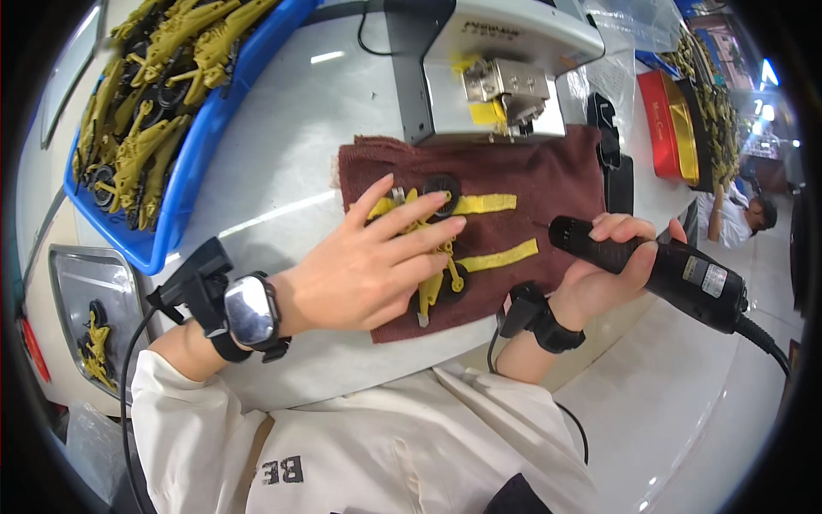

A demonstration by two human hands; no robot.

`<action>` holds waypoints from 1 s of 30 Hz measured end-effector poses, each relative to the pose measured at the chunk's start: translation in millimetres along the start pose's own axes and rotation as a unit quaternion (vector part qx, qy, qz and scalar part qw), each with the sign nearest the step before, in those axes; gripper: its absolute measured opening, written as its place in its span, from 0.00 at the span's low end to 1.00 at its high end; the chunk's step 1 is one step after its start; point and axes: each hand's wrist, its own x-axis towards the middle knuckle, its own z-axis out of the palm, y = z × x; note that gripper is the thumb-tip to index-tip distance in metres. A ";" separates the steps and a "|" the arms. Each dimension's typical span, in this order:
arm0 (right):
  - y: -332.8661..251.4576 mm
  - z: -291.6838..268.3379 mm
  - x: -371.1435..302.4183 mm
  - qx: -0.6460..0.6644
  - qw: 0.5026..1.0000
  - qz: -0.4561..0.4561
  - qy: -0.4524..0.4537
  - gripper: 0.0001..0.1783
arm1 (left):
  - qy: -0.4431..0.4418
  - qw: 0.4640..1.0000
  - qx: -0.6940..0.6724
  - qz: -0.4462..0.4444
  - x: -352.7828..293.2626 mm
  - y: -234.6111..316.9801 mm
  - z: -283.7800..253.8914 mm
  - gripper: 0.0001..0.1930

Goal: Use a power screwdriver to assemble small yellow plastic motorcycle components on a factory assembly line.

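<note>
My left hand [377, 265] lies with fingers spread over a yellow plastic part [431, 291] with black wheels [441, 188], covering much of it. The part rests on a folded brown cloth [552, 184]. Two yellow strips, an upper strip [488, 204] and a lower strip [499, 257], stretch across the cloth to the right of the fingers. My right hand [599, 283] is wrapped round a black corded electric screwdriver [698, 283]. Its thin bit points left above the cloth's right side, apart from the yellow part.
A grey machine [445, 77] with a metal block [509, 81] stands behind the cloth. At far left is a blue bin [214, 128] heaped with yellow parts. Below it, a metal tray [120, 291] holds another yellow part [98, 351]. A red box [658, 128] and another person [736, 214] are at right.
</note>
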 end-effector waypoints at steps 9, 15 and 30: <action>2.8 -1.8 1.3 0.001 1.000 0.015 0.022 0.31 | 0.041 0.997 -0.025 0.062 18.9 -10.9 2.4 0.25; 6.3 -4.4 0.8 -0.006 0.999 0.002 0.038 0.29 | 0.050 0.992 0.004 -0.113 11.2 0.2 -0.5 0.46; -40.3 69.0 78.7 0.194 0.948 -0.024 -0.252 0.26 | 0.057 0.994 -0.023 -0.090 12.5 -5.3 15.7 0.49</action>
